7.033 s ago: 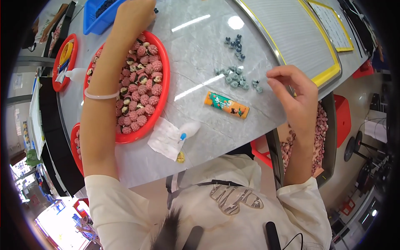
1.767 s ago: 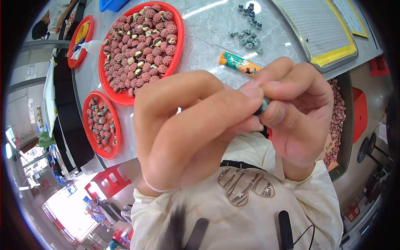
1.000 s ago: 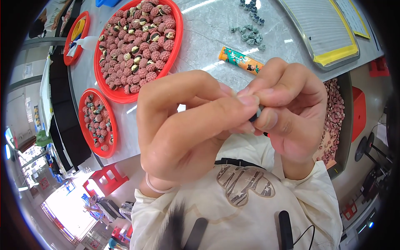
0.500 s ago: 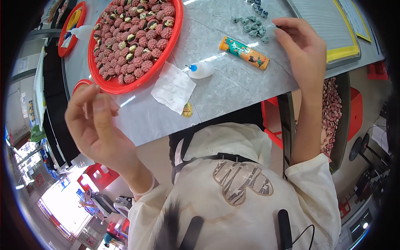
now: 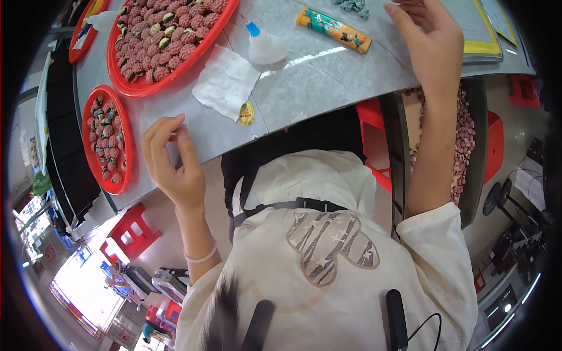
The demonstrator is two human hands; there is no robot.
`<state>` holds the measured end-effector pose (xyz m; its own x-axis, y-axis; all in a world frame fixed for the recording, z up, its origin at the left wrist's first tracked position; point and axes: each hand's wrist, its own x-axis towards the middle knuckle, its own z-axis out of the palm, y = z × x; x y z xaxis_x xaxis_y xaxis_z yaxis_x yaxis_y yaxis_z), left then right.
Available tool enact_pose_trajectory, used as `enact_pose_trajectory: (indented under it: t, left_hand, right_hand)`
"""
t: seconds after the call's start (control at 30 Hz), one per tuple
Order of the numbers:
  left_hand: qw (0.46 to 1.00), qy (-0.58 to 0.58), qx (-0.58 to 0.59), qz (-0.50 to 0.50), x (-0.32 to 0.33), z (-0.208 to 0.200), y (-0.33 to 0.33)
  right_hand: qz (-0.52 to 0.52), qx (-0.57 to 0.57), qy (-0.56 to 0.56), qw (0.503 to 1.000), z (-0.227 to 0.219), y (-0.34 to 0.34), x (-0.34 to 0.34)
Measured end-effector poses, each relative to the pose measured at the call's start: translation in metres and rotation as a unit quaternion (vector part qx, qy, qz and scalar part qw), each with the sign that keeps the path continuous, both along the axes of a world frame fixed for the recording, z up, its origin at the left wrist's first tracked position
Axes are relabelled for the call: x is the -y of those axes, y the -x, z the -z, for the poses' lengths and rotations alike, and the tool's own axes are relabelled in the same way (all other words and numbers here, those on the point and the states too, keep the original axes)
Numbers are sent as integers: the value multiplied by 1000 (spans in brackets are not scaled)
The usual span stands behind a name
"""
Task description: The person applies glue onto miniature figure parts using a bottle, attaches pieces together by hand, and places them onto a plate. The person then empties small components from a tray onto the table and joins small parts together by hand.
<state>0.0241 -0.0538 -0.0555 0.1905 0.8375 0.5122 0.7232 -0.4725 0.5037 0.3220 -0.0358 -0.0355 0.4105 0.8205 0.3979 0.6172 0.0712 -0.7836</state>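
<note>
My left hand hovers at the table's near edge, its fingers loosely curled, with a gap between thumb and forefinger and nothing visible in it. To its left is a small oval red tray of pink ridged cookies, some with a dark or blue-green layer. My right hand is raised at the upper right, thumb apart from the bent fingers, and the forefinger's tip is near the picture's top edge. Nearest to it lie several small blue-grey pieces, partly cut off by the top edge. No held thing shows there.
A large red tray of pink cookies stands at the upper left. Right of it are a white tissue, a squeeze bottle with a blue tip, a gold sticker and an orange-green tube-shaped packet. A yellow-edged tray lies far right.
My left hand has moved right and away from the small red tray, which now shows fully. My right hand stays near the blue-grey pieces. The whole view has tilted downward.
</note>
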Motion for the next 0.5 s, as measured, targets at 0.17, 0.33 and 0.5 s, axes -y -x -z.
enact_pose_trajectory:
  t: [0.17,0.33,0.5]
  left_hand:
    - [998,-55,-20,36,4,3,-1]
    - [987,-145,33,56,26,23,8]
    - [985,-37,-2,171,56,38,1]
  right_hand:
    - [13,52,6,999,5,-2,36]
    - [21,36,-32,999,27,-11,59]
    - [22,51,-66,996,52,-15,57]
